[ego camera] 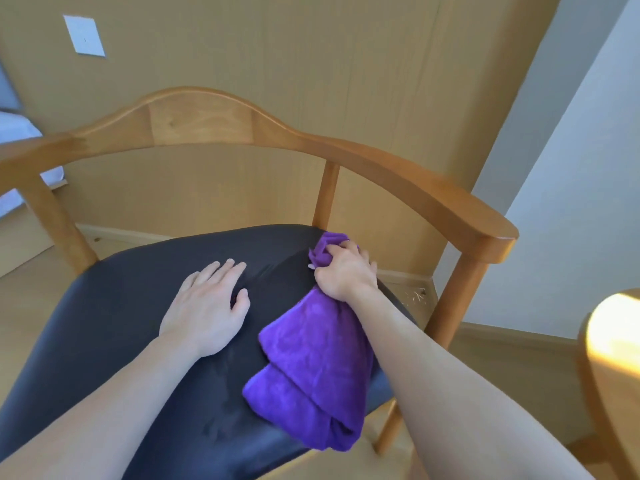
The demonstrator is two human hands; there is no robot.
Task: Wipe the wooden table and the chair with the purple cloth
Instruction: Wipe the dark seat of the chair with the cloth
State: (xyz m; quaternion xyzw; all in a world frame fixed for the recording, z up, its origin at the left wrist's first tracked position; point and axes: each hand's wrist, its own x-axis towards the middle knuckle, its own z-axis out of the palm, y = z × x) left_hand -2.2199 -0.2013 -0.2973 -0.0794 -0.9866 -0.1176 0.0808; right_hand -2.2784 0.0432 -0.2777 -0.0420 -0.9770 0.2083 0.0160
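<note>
my right hand is clenched around a bunched part of the purple cloth, near the back right corner of the chair seat. the rest of the cloth trails from my fist back toward me, folded in thick layers, lying on the seat beside my right forearm and reaching the seat's front edge. my left hand lies flat on the seat just left of the cloth, fingers straight and slightly spread, holding nothing. the seat is a dark padded cushion. around it runs the chair, a light wooden frame with a curved backrest that sweeps into armrests on both sides. behind the chair is a wood-panelled wall with a white plate on it. at the far right edge, a rounded piece of the wooden tabletop shows, brightly lit.
</note>
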